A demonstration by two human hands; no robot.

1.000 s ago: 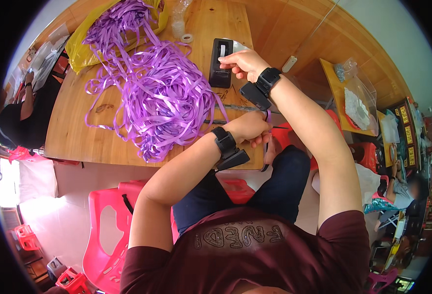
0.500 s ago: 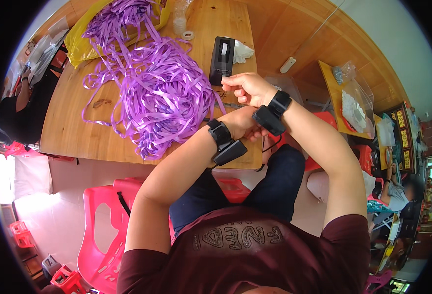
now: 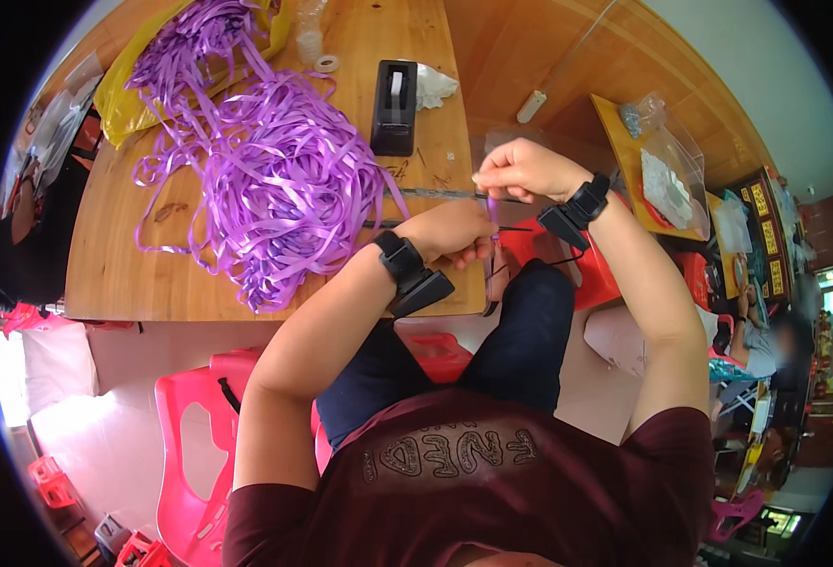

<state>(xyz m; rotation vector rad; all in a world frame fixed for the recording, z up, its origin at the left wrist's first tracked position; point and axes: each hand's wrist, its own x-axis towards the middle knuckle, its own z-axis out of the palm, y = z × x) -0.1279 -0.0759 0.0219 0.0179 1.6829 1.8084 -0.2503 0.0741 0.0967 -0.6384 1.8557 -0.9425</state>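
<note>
My right hand is raised beyond the table's right edge, thumb and forefinger pinched on a small piece of clear tape that barely shows. Just below and to its left, my left hand has its fingers curled round a purple ribbon, a short length of which stands up between the hands. A thin dark rod sticks out by the left fingertips; its kind I cannot make out. Left of the hands lies a large tangled heap of purple ribbons. A black tape dispenser stands farther back.
On the wooden table are a yellow plastic bag with more ribbons, a tape roll and crumpled white paper. A pink chair is at the lower left. Another person is at the far right.
My right hand has moved from the tape dispenser toward the right and down, nearer my left hand. The purple ribbon between the hands now shows. The whole view has shifted slightly.
</note>
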